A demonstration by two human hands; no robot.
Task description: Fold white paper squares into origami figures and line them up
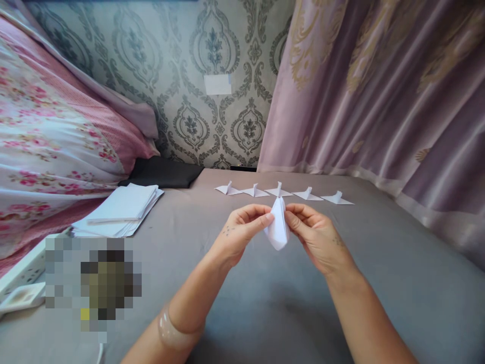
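Observation:
Between my two hands is a folded white paper piece, narrow at the top and wider toward its lower end. My left hand pinches its left side between thumb and fingers. On the other side my right hand grips it the same way, thumb toward me. The paper is held up above the grey sheet. Just beyond it stands a row of several small folded paper figures, among them a middle one and one at the right end.
A stack of white paper sheets lies at the left, with a black flat item behind it. A white power strip is at the left edge. Curtains hang at the right, floral fabric at the left. Part of the lower left is pixelated.

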